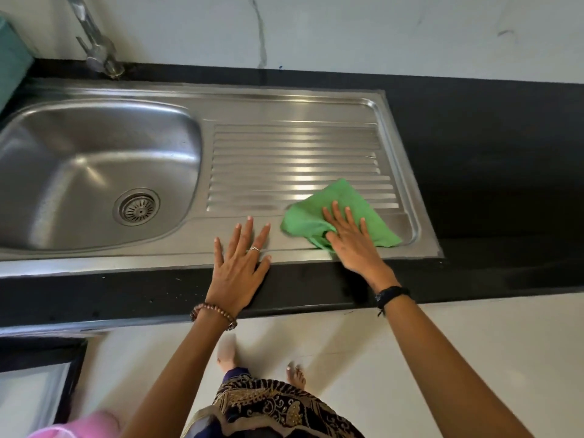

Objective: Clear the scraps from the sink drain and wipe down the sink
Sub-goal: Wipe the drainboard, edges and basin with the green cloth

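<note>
A steel sink (pixel 104 115) with a ribbed drainboard (pixel 294 147) is set in a black counter. The round drain strainer (pixel 136 207) at the basin's bottom shows no scraps. A green cloth (pixel 347 197) lies on the drainboard's front right corner. My right hand (pixel 350 238) presses flat on the cloth with straight fingers. My left hand (pixel 241 263) rests flat, fingers spread, on the sink's front rim and the counter edge, just left of the cloth.
A chrome tap (pixel 98 49) stands behind the basin at the back left. A teal object (pixel 12 64) sits at the far left edge. The black counter (pixel 489 153) stretches right of the sink. My bare feet stand on a pale floor (pixel 442 358) below.
</note>
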Motion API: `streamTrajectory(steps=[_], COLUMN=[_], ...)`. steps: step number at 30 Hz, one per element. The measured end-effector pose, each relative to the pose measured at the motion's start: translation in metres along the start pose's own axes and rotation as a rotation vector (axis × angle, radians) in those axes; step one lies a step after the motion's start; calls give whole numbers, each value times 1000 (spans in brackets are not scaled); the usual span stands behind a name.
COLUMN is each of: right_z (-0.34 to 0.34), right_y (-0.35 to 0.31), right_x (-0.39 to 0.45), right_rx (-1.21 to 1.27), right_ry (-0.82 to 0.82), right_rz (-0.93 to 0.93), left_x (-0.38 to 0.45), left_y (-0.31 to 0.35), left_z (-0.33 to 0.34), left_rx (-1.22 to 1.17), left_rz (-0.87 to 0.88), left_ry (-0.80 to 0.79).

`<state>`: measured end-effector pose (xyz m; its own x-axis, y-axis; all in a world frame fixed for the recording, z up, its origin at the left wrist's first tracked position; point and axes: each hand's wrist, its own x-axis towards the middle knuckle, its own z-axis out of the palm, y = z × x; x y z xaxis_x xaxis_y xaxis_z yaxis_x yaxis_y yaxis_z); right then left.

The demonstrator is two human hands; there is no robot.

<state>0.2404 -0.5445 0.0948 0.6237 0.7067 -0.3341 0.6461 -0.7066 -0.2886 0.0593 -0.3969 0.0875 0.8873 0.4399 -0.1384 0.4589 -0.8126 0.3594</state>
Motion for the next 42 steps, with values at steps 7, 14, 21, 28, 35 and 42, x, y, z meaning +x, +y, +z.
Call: streamTrajectory(steps=[7, 14, 21, 28, 35, 42], right_z=[-32, -73, -53, -21, 17, 60], right_y=[66, 113, 102, 23, -109, -271], right_x=[-15, -47, -51, -18, 25, 67], right_rx=[-84, -306, -339, -134, -121, -103], right_ry=[-64, -235, -268, -319, -376, -352], right_rz=[73, -17, -145, -386, -635, -718], left_x=[5, 3, -3, -40, -73, -82], left_y=[4, 3, -5, -64, -129, -201], left_z=[6, 7, -5, -27, -49, -75], left_rx=[141, 229, -79, -44, -1, -51], left_rz=[-25, -4, -20, -192, -292, -406], left_ry=[-53, -63, 32, 109, 163, 190])
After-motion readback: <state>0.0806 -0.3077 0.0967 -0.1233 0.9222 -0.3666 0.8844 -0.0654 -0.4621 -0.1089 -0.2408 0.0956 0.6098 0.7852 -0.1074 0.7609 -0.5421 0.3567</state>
